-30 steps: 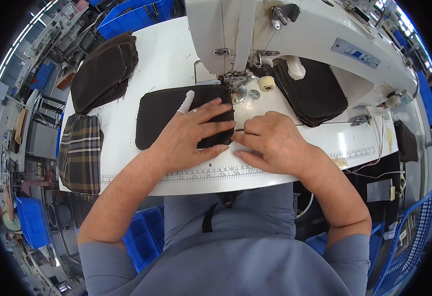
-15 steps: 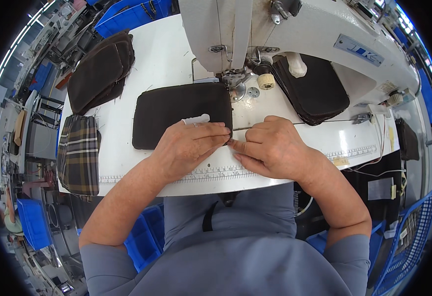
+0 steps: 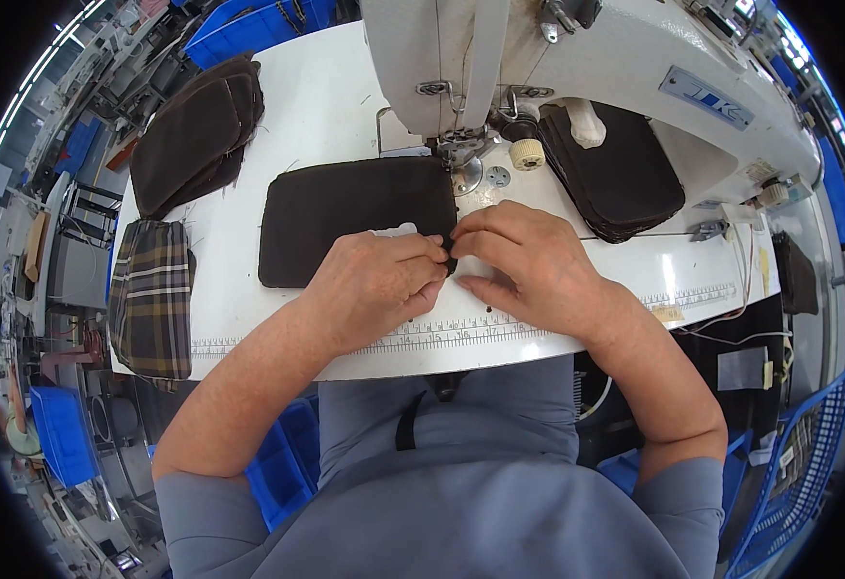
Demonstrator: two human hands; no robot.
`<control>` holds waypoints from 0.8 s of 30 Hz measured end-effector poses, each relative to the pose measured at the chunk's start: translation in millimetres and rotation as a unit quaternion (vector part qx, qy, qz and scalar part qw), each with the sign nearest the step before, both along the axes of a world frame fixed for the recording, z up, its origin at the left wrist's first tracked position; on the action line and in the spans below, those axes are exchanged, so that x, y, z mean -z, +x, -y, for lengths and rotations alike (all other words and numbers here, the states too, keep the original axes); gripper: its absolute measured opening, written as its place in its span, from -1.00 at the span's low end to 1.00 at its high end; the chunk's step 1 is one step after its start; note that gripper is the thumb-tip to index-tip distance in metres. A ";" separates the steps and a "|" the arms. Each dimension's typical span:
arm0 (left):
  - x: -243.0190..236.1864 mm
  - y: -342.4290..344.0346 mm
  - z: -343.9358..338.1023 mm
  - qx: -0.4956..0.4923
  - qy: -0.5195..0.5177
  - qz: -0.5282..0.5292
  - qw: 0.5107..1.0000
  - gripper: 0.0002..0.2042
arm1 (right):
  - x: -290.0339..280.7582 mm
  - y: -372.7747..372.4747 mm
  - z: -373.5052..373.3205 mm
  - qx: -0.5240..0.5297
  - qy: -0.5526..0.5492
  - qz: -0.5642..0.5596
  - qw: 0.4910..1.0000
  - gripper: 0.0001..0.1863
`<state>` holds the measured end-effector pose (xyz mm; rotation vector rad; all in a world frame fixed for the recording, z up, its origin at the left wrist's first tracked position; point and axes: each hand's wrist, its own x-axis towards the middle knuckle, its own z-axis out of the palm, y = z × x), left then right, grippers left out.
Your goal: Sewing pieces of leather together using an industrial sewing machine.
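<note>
A dark brown fabric panel [image 3: 345, 212] with rounded corners lies flat on the white sewing table, its far right corner at the sewing machine's needle and presser foot [image 3: 463, 154]. My left hand [image 3: 379, 285] rests over the panel's near right part, fingers bent and closed on its edge; a white cover shows on one finger. Just across the right edge is my right hand [image 3: 533, 270], its curled fingertips touching that edge beside the left fingertips. The right thumb stands apart from those fingers. Whatever lies under the left fingers is hidden.
Dark fabric pieces [image 3: 195, 145] are stacked at the far left, above plaid fabric [image 3: 152, 299]. Another dark stack [image 3: 625, 179] sits under the machine arm [image 3: 654, 58]. A ruler strip [image 3: 442, 336] runs along the front edge. A blue bin [image 3: 258, 29] stands behind.
My right hand has shifted slightly away from me along the panel's right edge, its fingers spreading from the thumb. My left fingers have curled more at the edge.
</note>
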<state>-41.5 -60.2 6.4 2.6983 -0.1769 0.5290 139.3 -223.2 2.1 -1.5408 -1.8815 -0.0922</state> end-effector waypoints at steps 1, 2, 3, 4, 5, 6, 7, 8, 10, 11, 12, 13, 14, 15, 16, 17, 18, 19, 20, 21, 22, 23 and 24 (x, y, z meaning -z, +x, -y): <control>2.0 0.1 0.3 -0.008 -0.019 0.008 1.000 -0.91 | 0.5 0.1 -1.7 -0.002 -0.006 0.006 1.000 -0.71; 3.1 0.3 0.6 -0.016 -0.037 0.016 0.999 -0.92 | 1.6 -0.4 -3.7 -0.001 -0.006 0.006 1.000 -0.71; 2.5 0.5 0.2 -0.015 -0.037 0.017 0.999 -0.92 | 2.6 -1.1 -5.8 -0.002 0.006 0.013 1.000 -0.71; 1.5 0.9 -0.9 -0.016 -0.072 0.011 0.997 -0.92 | 2.7 -1.3 -6.7 -0.004 0.017 0.019 1.000 -0.72; 0.3 1.0 -1.9 -0.018 -0.106 0.005 0.994 -0.93 | 1.1 -1.2 -6.3 -0.004 0.018 0.020 1.000 -0.72; -1.2 0.4 -3.4 -0.018 -0.106 0.005 0.994 -0.93 | -1.0 -1.1 -6.6 -0.008 0.004 0.061 0.998 -0.73; -3.6 -0.5 -4.8 -0.007 -0.108 -0.002 0.994 -0.93 | -2.6 -1.0 -7.0 -0.012 -0.010 0.102 0.995 -0.74; -5.9 -1.3 -5.9 0.004 -0.111 -0.009 0.994 -0.93 | -3.0 -0.5 -7.2 -0.012 -0.010 0.101 0.995 -0.74; -9.7 -2.8 -7.8 0.014 -0.093 -0.017 0.995 -0.94 | -3.2 0.7 -6.7 -0.024 -0.002 0.080 0.997 -0.78; -11.2 -3.4 -8.3 0.025 -0.075 -0.024 0.997 -0.94 | -2.9 1.5 -6.0 -0.024 -0.002 0.080 0.997 -0.78; -12.4 -2.9 -7.2 0.024 -0.075 -0.024 0.997 -0.94 | -2.8 2.8 -5.1 -0.027 -0.007 0.066 0.997 -0.79; -13.3 -1.6 -4.7 0.023 -0.034 -0.025 0.999 -0.94 | -2.8 3.3 -4.8 -0.030 -0.012 0.052 0.998 -0.79; -13.5 -0.6 -2.7 0.022 0.006 -0.025 0.999 -0.93 | -4.0 3.4 -5.2 -0.030 -0.012 0.052 0.998 -0.79; -11.9 -0.8 -0.9 0.022 0.006 -0.025 0.999 -0.93 | -5.8 3.4 -5.5 -0.034 -0.016 0.045 0.998 -0.79; -8.8 -1.4 0.8 0.001 0.007 -0.019 1.000 -0.93 | -7.2 3.4 -5.5 -0.038 -0.021 0.039 0.998 -0.79; -6.1 -1.5 1.5 -0.021 0.009 -0.013 1.000 -0.94 | -7.9 3.3 -5.5 -0.037 -0.021 0.038 0.998 -0.79; -4.3 -1.3 0.9 -0.021 0.009 -0.013 1.000 -0.94 | -8.8 2.8 -5.6 -0.035 -0.030 0.035 0.998 -0.78; -2.8 -1.0 0.1 -0.035 -0.032 -0.008 0.999 -0.94 | -9.2 2.3 -6.0 -0.032 -0.038 0.032 0.998 -0.77; -2.5 -0.7 -0.8 -0.049 -0.072 -0.002 0.996 -0.94 | -9.3 1.5 -6.9 -0.032 -0.037 0.031 0.998 -0.77; -3.4 1.3 -1.3 -0.047 -0.073 -0.002 0.996 -0.94 | -9.3 1.3 -7.2 -0.026 -0.035 0.038 0.998 -0.77; -5.2 3.3 -1.8 -0.051 -0.126 -0.003 0.991 -0.94 | -9.3 1.0 -7.8 -0.020 -0.033 0.045 0.998 -0.77; -6.1 4.8 -2.1 -0.055 -0.179 -0.004 0.982 -0.94 | -5.7 0.2 -9.1 -0.019 -0.033 0.045 0.998 -0.77; -5.9 4.5 -1.9 -0.054 -0.178 -0.004 0.983 -0.94 | 0.3 -1.1 -10.6 -0.012 -0.003 0.070 0.998 -0.81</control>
